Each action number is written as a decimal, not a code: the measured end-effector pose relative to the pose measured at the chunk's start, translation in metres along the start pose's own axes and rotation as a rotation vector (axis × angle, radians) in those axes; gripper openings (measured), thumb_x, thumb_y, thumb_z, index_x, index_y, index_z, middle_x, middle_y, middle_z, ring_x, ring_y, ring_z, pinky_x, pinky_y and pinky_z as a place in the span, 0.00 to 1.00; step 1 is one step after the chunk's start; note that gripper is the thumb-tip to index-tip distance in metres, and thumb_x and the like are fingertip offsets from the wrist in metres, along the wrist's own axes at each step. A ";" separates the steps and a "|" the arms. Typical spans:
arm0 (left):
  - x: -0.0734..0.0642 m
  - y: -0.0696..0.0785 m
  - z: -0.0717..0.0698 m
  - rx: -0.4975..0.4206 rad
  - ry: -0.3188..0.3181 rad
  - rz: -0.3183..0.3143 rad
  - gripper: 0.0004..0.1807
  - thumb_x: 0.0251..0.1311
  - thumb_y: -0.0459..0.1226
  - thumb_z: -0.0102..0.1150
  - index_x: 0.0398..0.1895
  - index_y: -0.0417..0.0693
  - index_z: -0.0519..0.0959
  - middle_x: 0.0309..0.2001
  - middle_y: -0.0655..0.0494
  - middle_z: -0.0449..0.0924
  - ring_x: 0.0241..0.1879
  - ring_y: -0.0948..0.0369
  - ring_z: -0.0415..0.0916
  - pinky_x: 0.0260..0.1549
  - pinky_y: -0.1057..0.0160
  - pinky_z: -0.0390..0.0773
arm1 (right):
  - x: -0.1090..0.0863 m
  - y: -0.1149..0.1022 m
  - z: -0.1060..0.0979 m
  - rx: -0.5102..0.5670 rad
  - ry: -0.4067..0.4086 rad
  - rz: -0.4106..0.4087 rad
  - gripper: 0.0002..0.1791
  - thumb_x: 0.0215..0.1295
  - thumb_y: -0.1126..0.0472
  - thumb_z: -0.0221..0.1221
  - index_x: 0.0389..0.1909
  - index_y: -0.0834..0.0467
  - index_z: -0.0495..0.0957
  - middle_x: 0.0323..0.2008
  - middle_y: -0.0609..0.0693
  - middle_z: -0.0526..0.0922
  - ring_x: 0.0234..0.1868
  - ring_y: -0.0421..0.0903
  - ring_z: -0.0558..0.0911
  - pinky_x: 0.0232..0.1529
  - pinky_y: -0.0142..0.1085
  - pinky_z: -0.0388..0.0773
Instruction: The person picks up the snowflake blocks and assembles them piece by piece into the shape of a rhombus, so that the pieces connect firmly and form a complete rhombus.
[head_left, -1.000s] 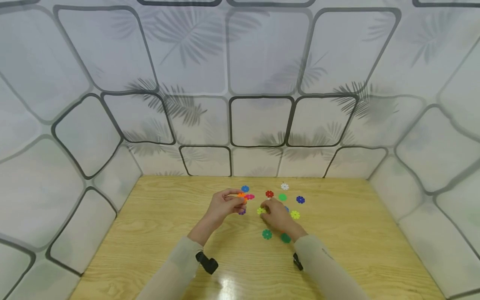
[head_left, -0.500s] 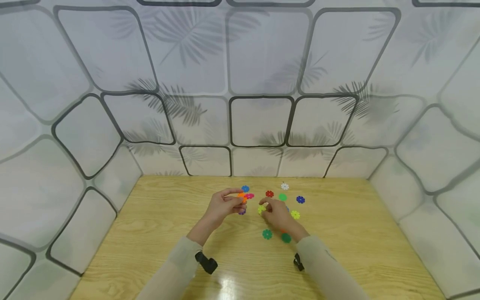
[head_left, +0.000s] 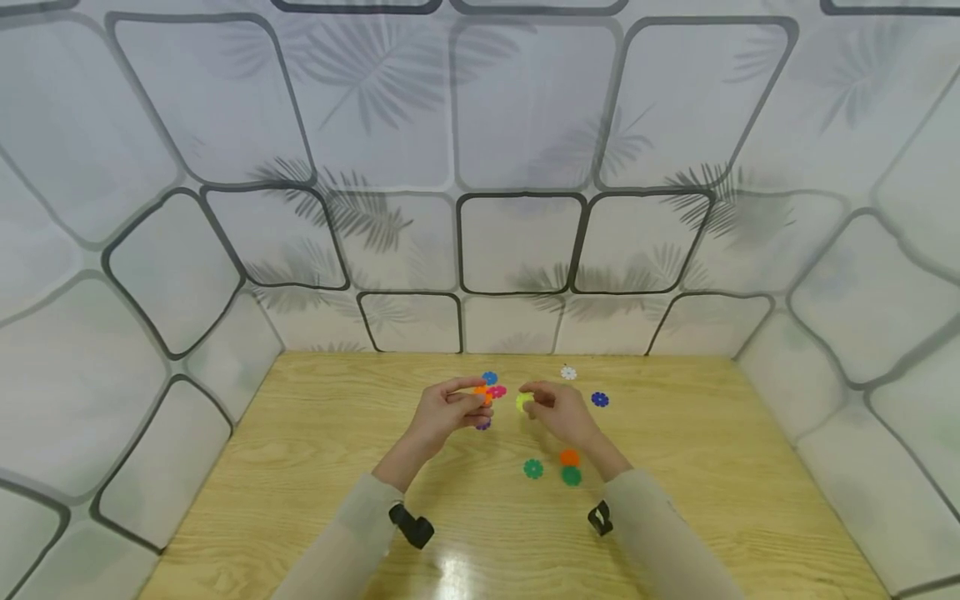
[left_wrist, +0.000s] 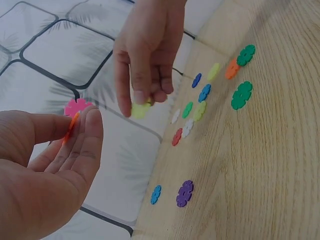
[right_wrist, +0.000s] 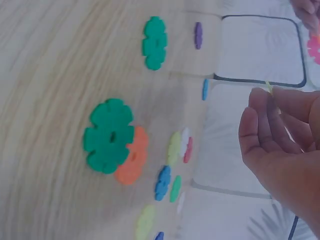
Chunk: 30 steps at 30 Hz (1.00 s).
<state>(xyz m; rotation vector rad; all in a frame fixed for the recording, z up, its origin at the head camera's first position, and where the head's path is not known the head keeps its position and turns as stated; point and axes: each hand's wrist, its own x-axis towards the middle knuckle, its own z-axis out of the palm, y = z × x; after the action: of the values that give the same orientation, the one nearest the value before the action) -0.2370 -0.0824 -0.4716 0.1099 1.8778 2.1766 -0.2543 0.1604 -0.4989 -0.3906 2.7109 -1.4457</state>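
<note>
My left hand (head_left: 448,410) pinches an orange notched flower disc (left_wrist: 71,127) between thumb and fingers. A pink flower disc (left_wrist: 76,107) stands against its edge, seemingly joined to it. Opposite, my right hand (head_left: 564,414) pinches a yellow flower disc (left_wrist: 140,109) by its edge, above the table. The two held groups are apart, with a small gap between them. In the right wrist view the yellow disc shows only as a thin edge at the fingertips.
Several loose flower discs lie on the wooden table (head_left: 300,500): a purple disc (left_wrist: 184,193), a red disc (left_wrist: 177,137), and a green disc (right_wrist: 155,43). Another green disc (right_wrist: 109,136) overlaps an orange disc (right_wrist: 134,159). Patterned panels (head_left: 517,242) enclose the table's back and sides.
My right hand has lifted the yellow disc and moved it up and away from the table, now level with the pink disc. The left hand has stayed almost still.
</note>
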 end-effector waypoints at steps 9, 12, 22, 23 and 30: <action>0.001 -0.001 -0.004 0.012 -0.024 0.016 0.22 0.74 0.27 0.60 0.68 0.33 0.76 0.43 0.40 0.91 0.36 0.63 0.90 0.44 0.62 0.91 | 0.000 -0.017 -0.008 0.103 -0.007 -0.062 0.17 0.77 0.66 0.60 0.63 0.63 0.82 0.38 0.58 0.91 0.39 0.53 0.89 0.40 0.30 0.85; 0.000 0.000 -0.005 0.018 -0.035 0.019 0.22 0.74 0.27 0.59 0.69 0.33 0.75 0.42 0.43 0.91 0.36 0.63 0.90 0.45 0.62 0.91 | -0.002 -0.023 -0.010 0.136 -0.006 -0.063 0.18 0.78 0.65 0.59 0.64 0.64 0.82 0.39 0.59 0.91 0.41 0.54 0.89 0.42 0.31 0.86; -0.001 0.002 -0.004 0.023 -0.034 0.015 0.23 0.74 0.28 0.59 0.70 0.34 0.75 0.39 0.49 0.92 0.36 0.64 0.90 0.47 0.60 0.91 | 0.000 -0.032 -0.011 0.192 0.010 -0.078 0.17 0.78 0.64 0.59 0.62 0.64 0.83 0.39 0.62 0.91 0.39 0.52 0.89 0.47 0.49 0.89; -0.001 0.003 -0.004 0.022 -0.034 0.016 0.23 0.74 0.28 0.59 0.70 0.33 0.75 0.39 0.48 0.92 0.36 0.64 0.90 0.47 0.60 0.91 | 0.000 -0.033 -0.011 0.197 0.009 -0.078 0.17 0.78 0.64 0.59 0.62 0.64 0.83 0.39 0.63 0.91 0.40 0.55 0.90 0.47 0.49 0.89; -0.001 0.004 -0.002 0.018 -0.039 0.022 0.21 0.73 0.28 0.60 0.68 0.32 0.76 0.43 0.41 0.91 0.36 0.64 0.90 0.46 0.61 0.91 | -0.001 -0.034 -0.011 0.203 0.000 -0.069 0.17 0.78 0.64 0.59 0.63 0.64 0.82 0.41 0.64 0.91 0.42 0.59 0.90 0.50 0.54 0.89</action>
<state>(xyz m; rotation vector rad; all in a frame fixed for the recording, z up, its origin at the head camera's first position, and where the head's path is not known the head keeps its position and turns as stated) -0.2368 -0.0851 -0.4676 0.1753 1.8841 2.1559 -0.2485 0.1508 -0.4649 -0.4760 2.5413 -1.7183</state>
